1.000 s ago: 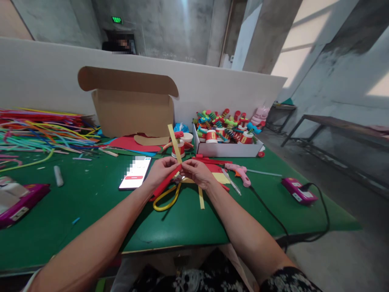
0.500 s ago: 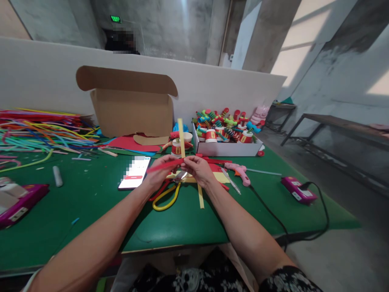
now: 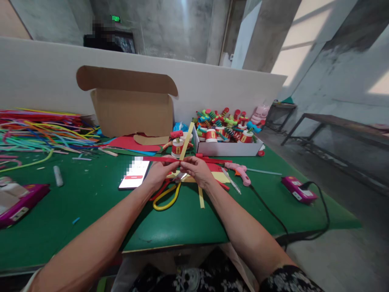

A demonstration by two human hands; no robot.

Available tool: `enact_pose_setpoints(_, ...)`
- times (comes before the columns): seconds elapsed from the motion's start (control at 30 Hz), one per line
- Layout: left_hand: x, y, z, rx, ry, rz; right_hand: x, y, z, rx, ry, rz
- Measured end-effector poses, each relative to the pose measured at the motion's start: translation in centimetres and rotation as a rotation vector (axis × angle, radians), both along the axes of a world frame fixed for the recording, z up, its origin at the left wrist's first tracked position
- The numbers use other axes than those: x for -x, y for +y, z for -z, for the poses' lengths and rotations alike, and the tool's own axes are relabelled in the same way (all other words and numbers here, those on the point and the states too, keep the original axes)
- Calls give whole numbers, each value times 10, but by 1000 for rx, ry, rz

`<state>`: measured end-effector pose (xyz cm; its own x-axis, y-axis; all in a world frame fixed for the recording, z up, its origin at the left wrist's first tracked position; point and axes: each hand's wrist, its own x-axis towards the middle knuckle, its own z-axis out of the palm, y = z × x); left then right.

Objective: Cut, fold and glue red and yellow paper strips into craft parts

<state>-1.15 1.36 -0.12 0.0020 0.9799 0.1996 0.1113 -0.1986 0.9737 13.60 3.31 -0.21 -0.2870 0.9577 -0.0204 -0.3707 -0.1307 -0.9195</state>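
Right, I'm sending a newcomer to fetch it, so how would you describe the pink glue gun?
On the green table, find the white box heaped with colourful figures. Just in front of it lies the pink glue gun, its black cord trailing from the grip. Its pistol shape and orange trigger set it apart from the slim, pen-like tool beside it.

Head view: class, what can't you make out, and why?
All in head view:
- Where red strip meets yellow strip: behind fingers of left hand and right hand
- Scissors: tips behind right hand
- Phone: upper-left screen pixelated
- Person: head pixelated
- Leftmost purple box: cut by left edge
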Motion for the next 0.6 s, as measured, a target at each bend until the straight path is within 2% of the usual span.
enact_pose_setpoints(0.1, 0, 1, 1, -7, 51, 3, -1, 1, 0, -45, -62, 17)
enact_pose_setpoints(0.3, 0, 3, 7, 18, -1, 56, 0, 3, 5, -155, -166, 124)
enact_pose_setpoints(0.47, 1, 3, 6, -35, 100, 5, 1, 2, 4, -243, -220, 123)
enact_pose_setpoints(0.6, 0, 0, 3, -16, 149, -18, 1, 2, 4, -261, -245, 127)
